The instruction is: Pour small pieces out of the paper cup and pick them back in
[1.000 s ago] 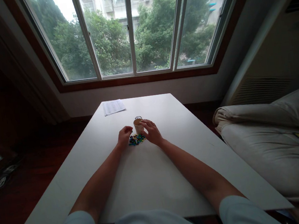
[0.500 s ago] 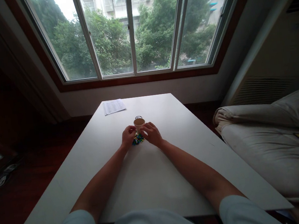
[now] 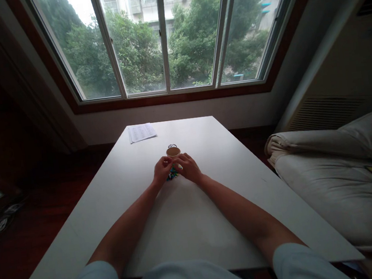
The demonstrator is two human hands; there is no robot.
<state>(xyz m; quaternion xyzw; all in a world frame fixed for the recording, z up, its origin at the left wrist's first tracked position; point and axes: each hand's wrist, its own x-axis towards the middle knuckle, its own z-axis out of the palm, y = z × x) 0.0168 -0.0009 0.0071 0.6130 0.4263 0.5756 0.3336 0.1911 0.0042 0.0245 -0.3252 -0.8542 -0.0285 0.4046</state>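
Note:
A paper cup (image 3: 173, 151) with a brown inside stands upright near the middle of the white table (image 3: 190, 229). Just in front of it lies a small heap of tiny colourful pieces (image 3: 172, 173), green, blue, yellow and dark, partly covered by my hands. My left hand (image 3: 162, 170) is at the heap's left, thumb and fingers pinched. From the right, my right hand (image 3: 188, 167) meets it with its fingers bent in a pinch. The fingertips come together before the cup's front. Whatever they hold is too small to name.
Behind the cup lies a thin dark loop (image 3: 172, 145). Printed sheets (image 3: 142, 132) rest at the table's far left corner. To the right stands a padded, cream-coloured seat (image 3: 333, 175). A window (image 3: 160, 38) is beyond the table, and cables (image 3: 0, 225) lie on the floor at left.
My left hand has moved slightly right, so its fingertips now meet those of my right hand before the cup. More of the heap's left side is covered. The cup has stayed put.

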